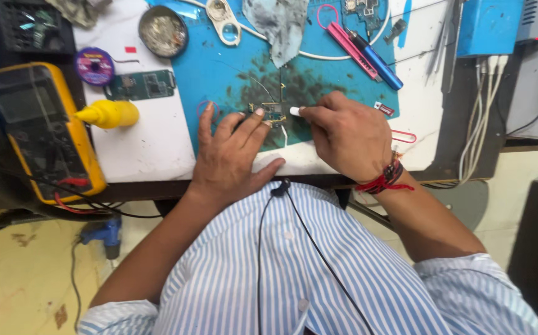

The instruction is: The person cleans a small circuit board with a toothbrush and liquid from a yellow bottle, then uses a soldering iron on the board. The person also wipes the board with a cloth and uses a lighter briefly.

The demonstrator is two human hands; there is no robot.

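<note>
A small circuit board (272,112) lies on a stained blue work mat (219,68). My left hand (231,155) rests flat on the mat with its fingertips pressing on the board's left side. My right hand (343,133) is closed around a small white-tipped tool (295,111), whose tip touches the board's right edge. Red threads circle my right wrist.
A yellow multimeter (39,127) sits at the left beside a yellow squeeze bottle (107,114), a second green board (140,85), a solder spool (94,66) and a round tin (162,31). Pink and blue pens (368,53), a cloth (278,22) and a blue box (489,25) lie farther back.
</note>
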